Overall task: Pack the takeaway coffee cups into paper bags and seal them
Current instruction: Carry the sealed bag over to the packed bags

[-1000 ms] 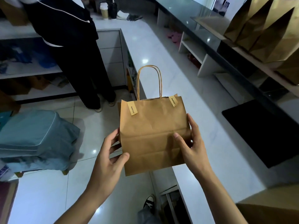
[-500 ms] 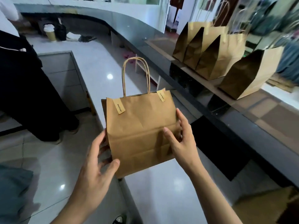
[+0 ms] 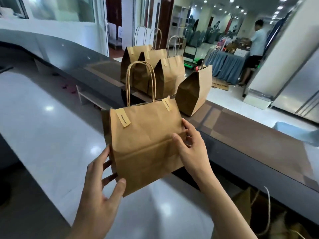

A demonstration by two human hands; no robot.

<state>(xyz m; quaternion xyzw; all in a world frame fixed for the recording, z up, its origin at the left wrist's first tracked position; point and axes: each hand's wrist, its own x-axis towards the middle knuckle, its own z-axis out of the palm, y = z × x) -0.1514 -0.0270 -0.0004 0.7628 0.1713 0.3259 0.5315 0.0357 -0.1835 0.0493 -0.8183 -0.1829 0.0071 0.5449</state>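
A brown paper bag [image 3: 146,142] with twisted handles is held in the air over the white counter [image 3: 43,128]. Two "Good luck!" stickers close its top edge. My left hand [image 3: 101,183] grips its lower left corner, thumb on the front and fingers behind. My right hand [image 3: 191,150] grips its right side, thumb on the front face. What is inside the bag is hidden. No coffee cups are in view.
Several sealed paper bags [image 3: 165,76] stand in a group on the raised dark ledge [image 3: 250,138] behind the counter. Another bag [image 3: 255,209] sits at the lower right. A person [image 3: 255,47] stands by a draped table far off.
The bag has travelled right and up with both hands, from over the floor to over the counter. The view swung right, bringing the ledge and its bags into sight.
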